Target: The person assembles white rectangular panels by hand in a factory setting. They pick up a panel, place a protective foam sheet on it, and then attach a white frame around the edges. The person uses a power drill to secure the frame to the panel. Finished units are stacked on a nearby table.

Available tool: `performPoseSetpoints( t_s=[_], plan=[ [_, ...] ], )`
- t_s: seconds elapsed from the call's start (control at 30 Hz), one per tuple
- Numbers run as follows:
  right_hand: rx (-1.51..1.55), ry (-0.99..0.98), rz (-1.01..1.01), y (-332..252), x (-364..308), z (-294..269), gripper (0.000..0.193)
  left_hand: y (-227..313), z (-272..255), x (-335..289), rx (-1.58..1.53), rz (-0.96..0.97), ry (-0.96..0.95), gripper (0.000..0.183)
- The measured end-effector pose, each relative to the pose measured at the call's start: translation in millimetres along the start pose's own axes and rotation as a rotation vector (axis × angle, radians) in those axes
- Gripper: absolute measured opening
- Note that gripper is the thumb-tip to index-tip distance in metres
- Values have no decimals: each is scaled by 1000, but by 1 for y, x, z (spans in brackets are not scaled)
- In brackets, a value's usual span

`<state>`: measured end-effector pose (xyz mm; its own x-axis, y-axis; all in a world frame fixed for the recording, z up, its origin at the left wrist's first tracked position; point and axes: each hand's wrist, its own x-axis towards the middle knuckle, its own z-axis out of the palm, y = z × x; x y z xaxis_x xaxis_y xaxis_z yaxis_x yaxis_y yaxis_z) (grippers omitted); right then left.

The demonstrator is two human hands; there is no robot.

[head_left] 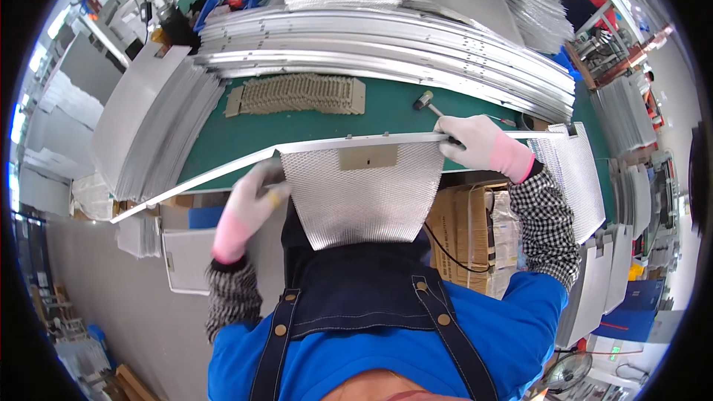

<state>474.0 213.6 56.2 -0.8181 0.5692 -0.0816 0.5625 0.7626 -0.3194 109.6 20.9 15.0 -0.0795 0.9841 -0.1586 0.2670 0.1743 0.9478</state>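
A silver mesh panel [359,197] hangs in front of my apron, its top edge along a long thin metal strip [200,180]. The strip is bent at the panel's upper left corner and slopes down to the left; its right part runs on past the panel. A beige plate [359,157] lies against the mesh near the top. My right hand [475,145], in a white glove with a pink cuff, is closed on the strip at the panel's upper right corner. My left hand [251,204], gloved alike and slightly blurred, is beside the left edge, thumb and fingers apart.
On the green table [386,93] lie a row of beige plates [297,94], a small hammer [425,101] and long stacked metal strips [386,48]. Flat panels [145,122] stand at left; mesh sheets [579,178] are at right. Cardboard boxes [460,226] stand below the table edge.
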Motion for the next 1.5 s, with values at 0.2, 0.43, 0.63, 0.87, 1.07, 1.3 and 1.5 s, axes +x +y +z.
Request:
performPoseSetpoints(
  t_s=[0.2,0.43,0.63,0.87,1.07,1.3,1.5],
  plan=[
    [18,-74,3,-8,14,-12,31,49,0,0,1022,771,335,50],
    [300,-228,-106,-12,18,-25,21,31,5,36,894,442,40,28],
    [704,5,108,-41,28,10,22,20,-22,30,696,308,63,26],
    [982,207,243,-67,37,102,34,-24,-56,17,467,183,190,24],
    [1233,111,412,-78,-13,169,44,-50,-70,12,285,97,251,26],
    [1278,341,449,-53,-25,182,32,-46,-86,28,-91,73,67,24],
    [1282,389,440,-55,-16,178,28,-52,-77,35,-32,29,108,17]
  ],
)
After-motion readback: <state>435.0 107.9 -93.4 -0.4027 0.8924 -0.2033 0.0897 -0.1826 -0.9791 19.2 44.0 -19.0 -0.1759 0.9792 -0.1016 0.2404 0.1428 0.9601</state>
